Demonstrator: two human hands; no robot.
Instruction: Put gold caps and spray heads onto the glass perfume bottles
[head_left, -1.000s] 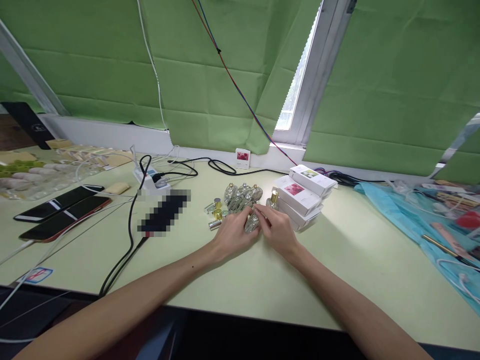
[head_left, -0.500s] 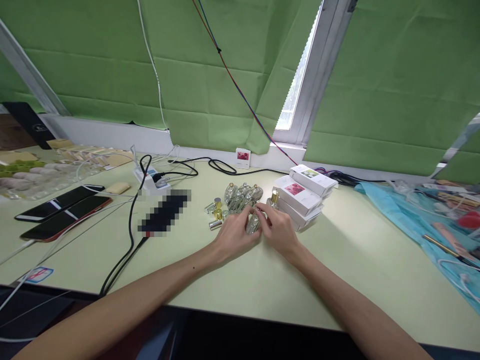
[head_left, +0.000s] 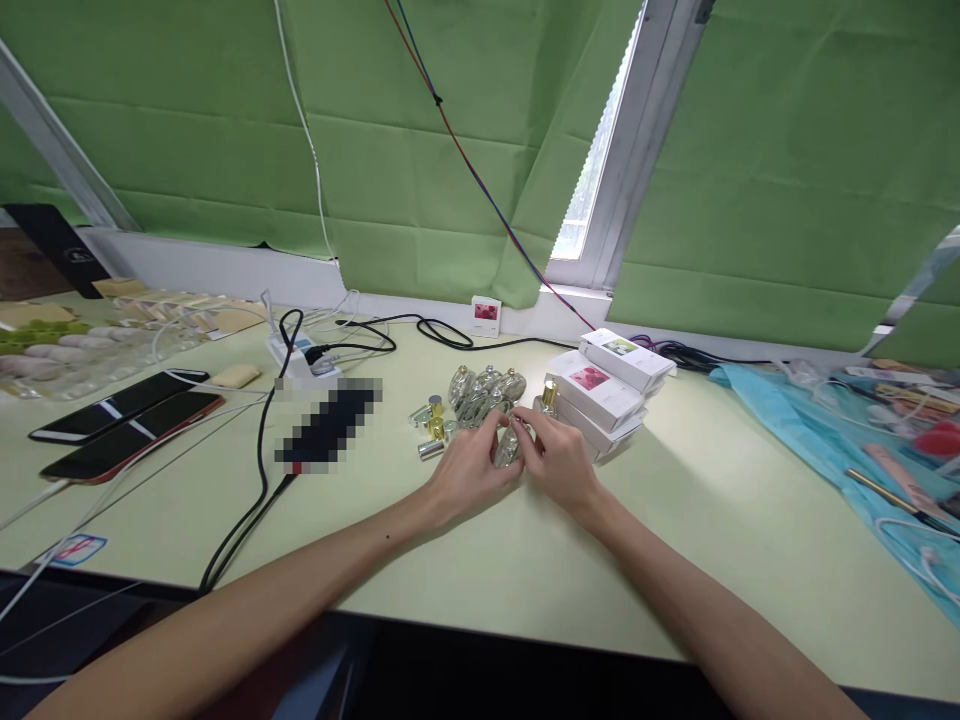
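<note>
A small clear glass perfume bottle [head_left: 508, 448] stands between my two hands over the table. My left hand [head_left: 471, 462] is closed round its left side, with thumb and fingers on the glass. At the bottle's top, the fingertips of my right hand [head_left: 559, 455] pinch the neck; whatever part they hold there is hidden. Just behind lie several similar glass bottles [head_left: 480, 392] in a cluster. Loose gold and silver caps [head_left: 436, 428] are to the left of them. Another bottle with a gold top [head_left: 549, 395] is upright behind my right hand.
White boxes [head_left: 604, 395] with flower pictures are stacked right of my hands. On the left are two phones [head_left: 135, 430], a power strip [head_left: 300, 355] and black cables. A blue sheet [head_left: 795, 420] with tools covers the right side. One small box [head_left: 486, 316] leans at the back wall.
Almost nothing differs. My hands stay round the same bottle, with only a very slight shift of the fingers and bottle.
</note>
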